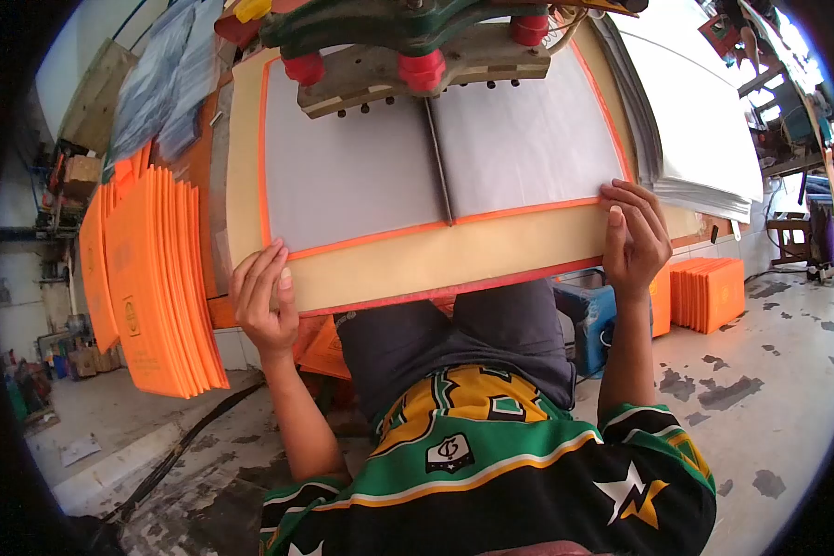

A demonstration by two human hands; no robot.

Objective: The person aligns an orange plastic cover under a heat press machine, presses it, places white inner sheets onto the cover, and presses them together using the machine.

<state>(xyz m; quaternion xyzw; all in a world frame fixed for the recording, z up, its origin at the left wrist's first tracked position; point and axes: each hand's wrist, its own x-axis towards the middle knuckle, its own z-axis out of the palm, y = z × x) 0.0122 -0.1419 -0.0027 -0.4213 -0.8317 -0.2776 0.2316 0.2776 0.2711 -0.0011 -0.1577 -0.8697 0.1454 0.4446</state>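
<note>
In the head view, an open, orange-edged cover lined with greyish, translucent plastic sheets [352, 167] lay flat on a tan board with a red front edge [491, 250]. The left hand [269, 301] was at the cover's near left corner, its fingers close together; the right hand [635, 241] was at the near right corner, its fingers bent and bunched. Whether either pinched the edge, I could not tell. Above the cover's far part hung a green metal press head with red knobs [389, 32]; a stack of bright orange folders [162, 287] stood left of it. Uneven pulling by the hands could have skewed the cover beneath the head, and slack plastic could have creased.
</note>
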